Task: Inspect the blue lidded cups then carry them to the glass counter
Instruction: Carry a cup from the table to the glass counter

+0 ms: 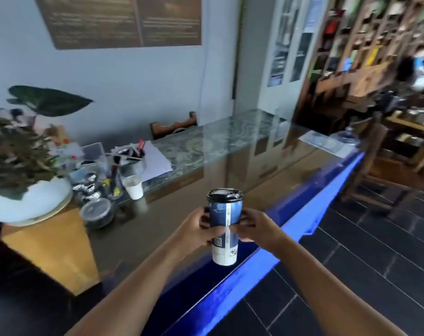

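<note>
Cup [225, 224] inspection — carry pending.
My left hand [198, 230] and right hand [255, 229] grip it above the glass counter [230, 175] — not yet set down.

The glass counter [266, 185] lies open ahead and to the far right. On the left, a white cup [133, 187], a lidded bowl [97, 212] and a plant dish [29, 204] crowd it

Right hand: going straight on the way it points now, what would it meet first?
The tall blue paper cup with a black lid. The right hand points left into it and grips its side; the left hand holds the opposite side just beyond.
</note>
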The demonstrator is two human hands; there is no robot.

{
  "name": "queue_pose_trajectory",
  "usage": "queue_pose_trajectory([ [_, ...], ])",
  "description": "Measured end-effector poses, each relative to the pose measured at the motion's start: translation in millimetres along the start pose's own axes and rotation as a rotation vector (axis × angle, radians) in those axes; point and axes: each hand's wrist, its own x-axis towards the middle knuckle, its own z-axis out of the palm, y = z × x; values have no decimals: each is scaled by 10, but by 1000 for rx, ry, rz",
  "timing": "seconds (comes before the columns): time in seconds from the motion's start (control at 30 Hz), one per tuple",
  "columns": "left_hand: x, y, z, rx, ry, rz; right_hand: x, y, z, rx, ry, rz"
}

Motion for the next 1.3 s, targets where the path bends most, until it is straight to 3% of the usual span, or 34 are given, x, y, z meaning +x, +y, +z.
queue_pose_trajectory([
  [0.27,-173,-161,-500,80,364,-152,788,-317,393,-141,-389,-90],
  [0.53,8,-557,-990,303,551,-235,1635,-393,974,-345,-536,-192],
  [0.87,771,-1018,-1514,376,617,-236,2698,-188,1245,-434,-531,-237],
  [1.3,1093,-1305,-1631,311,612,-229,3099,39,1362,-439,-531,-279],
])
